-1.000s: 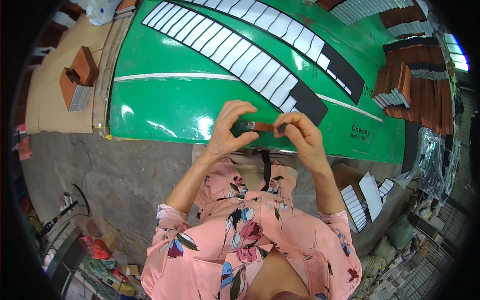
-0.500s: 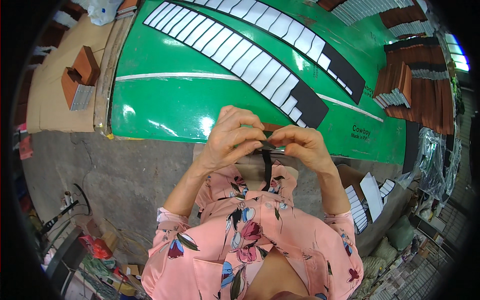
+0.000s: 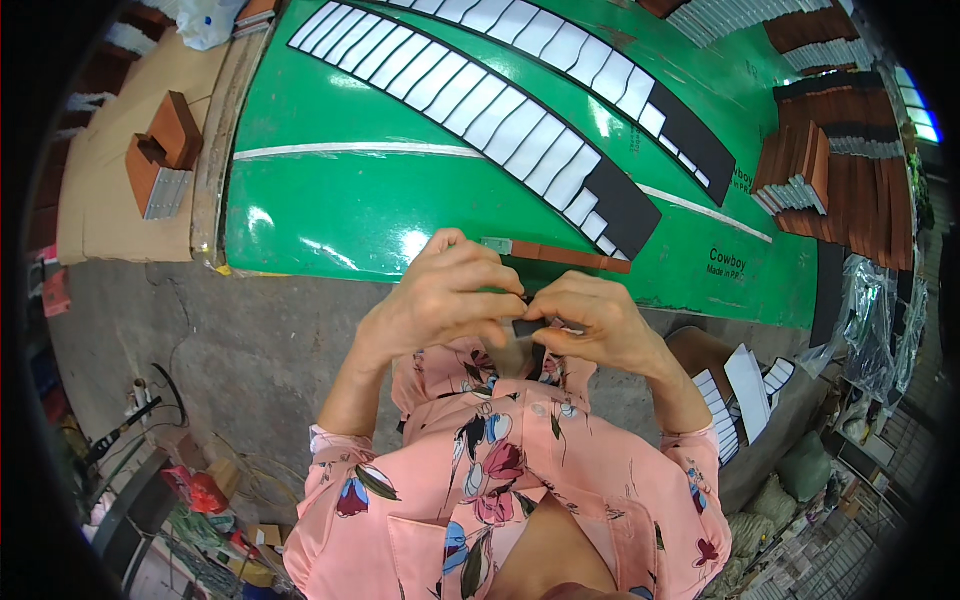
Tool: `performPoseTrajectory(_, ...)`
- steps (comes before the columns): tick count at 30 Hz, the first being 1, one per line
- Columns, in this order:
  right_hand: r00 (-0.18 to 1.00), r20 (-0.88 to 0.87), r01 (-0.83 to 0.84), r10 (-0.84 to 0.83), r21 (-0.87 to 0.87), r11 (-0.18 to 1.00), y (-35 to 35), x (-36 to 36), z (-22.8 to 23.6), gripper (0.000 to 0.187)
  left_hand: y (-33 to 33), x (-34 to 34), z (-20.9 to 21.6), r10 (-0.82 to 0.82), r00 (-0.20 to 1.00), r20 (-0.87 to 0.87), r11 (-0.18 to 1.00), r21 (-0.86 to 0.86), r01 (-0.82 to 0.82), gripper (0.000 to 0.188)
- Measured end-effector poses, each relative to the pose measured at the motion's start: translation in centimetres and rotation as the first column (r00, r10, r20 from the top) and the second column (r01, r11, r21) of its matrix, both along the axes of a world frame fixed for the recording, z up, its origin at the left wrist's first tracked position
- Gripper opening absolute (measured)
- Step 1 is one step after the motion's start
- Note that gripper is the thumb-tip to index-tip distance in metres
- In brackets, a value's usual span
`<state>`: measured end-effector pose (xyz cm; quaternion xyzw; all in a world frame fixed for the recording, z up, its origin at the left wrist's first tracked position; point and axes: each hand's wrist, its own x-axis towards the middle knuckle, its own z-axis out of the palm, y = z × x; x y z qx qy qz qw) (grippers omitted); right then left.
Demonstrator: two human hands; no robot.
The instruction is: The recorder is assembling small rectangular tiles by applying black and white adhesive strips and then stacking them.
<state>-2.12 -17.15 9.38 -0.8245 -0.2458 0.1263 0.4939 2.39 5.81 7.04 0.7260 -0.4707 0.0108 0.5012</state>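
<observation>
Close to the front edge of the green tabletop, my two hands meet fingertip to fingertip. My right hand (image 3: 600, 322) pinches a small dark strip (image 3: 527, 327) between thumb and fingers. Curled beside it, my left hand (image 3: 445, 298) has its fingertips against the right fingertips; whatever lies between them is hidden. Just beyond my hands, a narrow reddish-brown bar (image 3: 570, 257) with a pale grey-green end rests along the table edge. Behind it lies a long curved black panel (image 3: 625, 215) covered with rows of white pieces.
A second curved panel (image 3: 700, 155) lies farther back on the green table (image 3: 330, 205). Brown pieces (image 3: 800, 175) are stacked at the right, near clear plastic wrap (image 3: 865, 330). Two brown blocks (image 3: 160, 180) stand on the cardboard-covered surface at left. White-striped panels (image 3: 725, 410) lean below the table's right side.
Both hands have drawn down toward my body, bringing the dark strip with them. The brown bar, earlier mostly hidden behind my hands, now shows on the table edge.
</observation>
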Motion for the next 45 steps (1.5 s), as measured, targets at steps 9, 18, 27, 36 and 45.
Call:
performPoseTrajectory(9, 0.879, 0.335, 0.381, -0.339, -0.068, 0.922, 1.5, 1.4, -1.4, 0.022, -1.3, 0.1, -4.7, 0.274, 0.880, -0.387, 0.955, 0.002, -0.296, 0.041)
performPoseTrajectory(18, 0.872, 0.375, 0.390, -0.314, -0.145, 0.909, 1.5, 1.5, -2.1, 0.021, -2.4, -0.1, -6.3, 0.277, 0.877, -0.392, 0.946, -0.052, -0.321, 0.028)
performPoseTrajectory(27, 0.867, 0.394, 0.391, -0.305, -0.160, 0.906, 1.7, 1.6, -2.2, 0.022, -2.4, -0.2, -6.2, 0.295, 0.884, -0.363, 0.942, -0.047, -0.334, 0.026)
performPoseTrajectory(36, 0.866, 0.405, 0.384, -0.294, -0.160, 0.909, 1.8, 1.7, -2.2, 0.021, -2.5, -0.2, -6.3, 0.296, 0.888, -0.352, 0.940, -0.056, -0.336, 0.026)
performPoseTrajectory(45, 0.864, 0.419, 0.384, -0.281, -0.185, 0.905, 1.9, 1.6, -2.5, 0.022, -2.6, -0.3, -6.3, 0.313, 0.879, -0.361, 0.936, -0.041, -0.350, 0.025)
